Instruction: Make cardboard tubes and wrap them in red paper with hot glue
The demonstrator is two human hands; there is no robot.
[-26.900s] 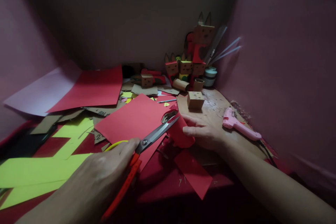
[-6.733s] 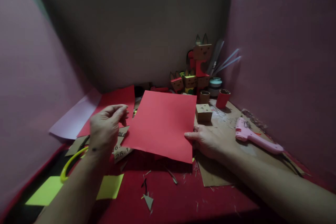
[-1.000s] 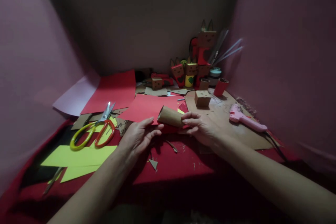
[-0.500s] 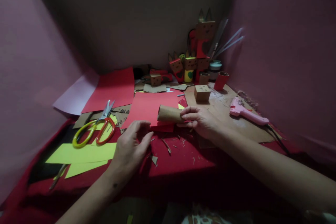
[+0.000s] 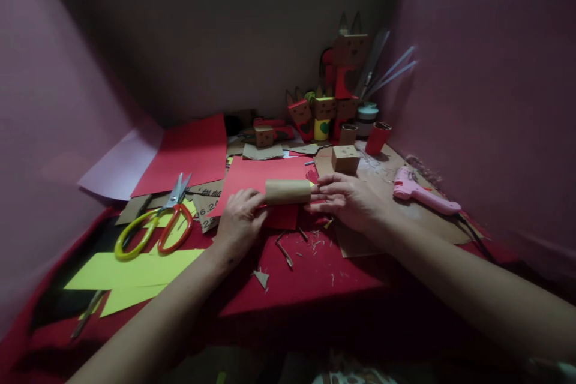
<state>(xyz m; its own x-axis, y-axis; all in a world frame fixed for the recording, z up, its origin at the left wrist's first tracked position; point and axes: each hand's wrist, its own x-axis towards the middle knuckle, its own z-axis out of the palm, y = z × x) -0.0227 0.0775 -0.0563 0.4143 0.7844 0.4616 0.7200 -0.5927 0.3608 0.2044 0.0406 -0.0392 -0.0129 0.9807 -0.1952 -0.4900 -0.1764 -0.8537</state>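
Observation:
A brown cardboard tube [image 5: 288, 191] lies sideways over the red paper [image 5: 252, 173] in the middle. My left hand [image 5: 243, 216] grips the tube's left end, fingers bent around it. At the right end, my right hand [image 5: 344, 201] has its fingers on or in the opening; the fingertips are partly hidden. Behind my right hand stands a small cardboard box [image 5: 345, 159] with marks on top. A red-covered tube [image 5: 378, 138] and a plain brown tube [image 5: 348, 134] stand upright farther back.
Scissors [image 5: 173, 210] and yellow paper strips [image 5: 130, 273] lie at the left. A pink glue gun [image 5: 423, 192] rests on cardboard at the right, its cord trailing off. Cardboard figures [image 5: 323, 117] stand at the back. Scraps [image 5: 284, 252] litter the red cloth.
My left hand has moved forward and right and taken hold of the tube's left end. The tube now lies level instead of slanted. My right hand has stayed at its right end.

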